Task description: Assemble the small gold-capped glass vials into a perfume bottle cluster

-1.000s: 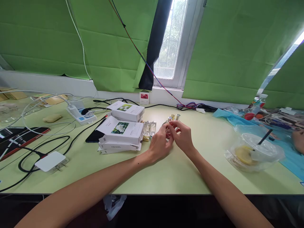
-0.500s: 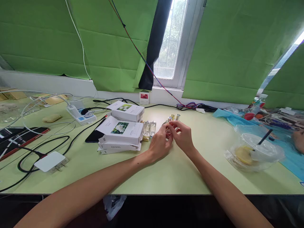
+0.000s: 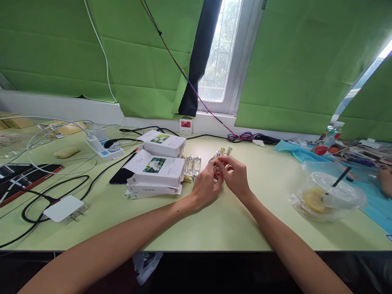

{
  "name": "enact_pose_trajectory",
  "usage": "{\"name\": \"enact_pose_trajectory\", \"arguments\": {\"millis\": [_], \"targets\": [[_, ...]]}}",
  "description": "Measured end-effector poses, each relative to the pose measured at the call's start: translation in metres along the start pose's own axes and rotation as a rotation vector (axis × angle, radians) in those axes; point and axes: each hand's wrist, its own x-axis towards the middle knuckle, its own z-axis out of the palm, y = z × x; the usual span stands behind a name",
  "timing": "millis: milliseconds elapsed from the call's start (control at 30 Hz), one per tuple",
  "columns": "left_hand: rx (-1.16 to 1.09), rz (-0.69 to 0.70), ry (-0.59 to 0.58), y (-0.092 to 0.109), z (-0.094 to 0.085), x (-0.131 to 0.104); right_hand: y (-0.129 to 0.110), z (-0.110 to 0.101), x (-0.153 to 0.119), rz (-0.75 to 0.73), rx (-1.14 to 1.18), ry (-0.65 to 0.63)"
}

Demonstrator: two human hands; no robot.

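Little differs from a second ago: the left hand (image 3: 206, 184) wraps a small reddish item (image 3: 216, 173); fingertips of the right hand (image 3: 235, 173) meet at its top, clamped or not I cannot tell. Shiny cylinders (image 3: 229, 151) stand just beyond the grip; fingerwork seems unfinished.

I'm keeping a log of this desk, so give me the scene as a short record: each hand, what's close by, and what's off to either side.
Left hand: closed around a small reddish item, partly hidden
Right hand: at the same item, grip unclear
Beyond the hands: gold and silver tops
Left of the hands: clear glass bottles, then white boxes with flower pictures
Far left: power strip, white charger
Right: lidded cup with black straw
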Motion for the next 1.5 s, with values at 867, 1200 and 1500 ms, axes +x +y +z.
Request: {"name": "enact_pose_trajectory", "arguments": {"millis": [867,1200,1500], "targets": [[0.022,-0.017,0.001,0.0017,0.0010,-0.0009,-0.0015,0.0004,-0.0014,0.003,-0.023,0.003],[0.024,-0.031,-0.011,0.0014,0.0009,-0.0010,-0.0001,-0.0001,-0.0008,-0.034,-0.037,-0.016],[0.021,-0.050,-0.009,0.0036,0.0002,-0.0014,0.0032,-0.0003,-0.0014,-0.107,-0.078,-0.025]]}}
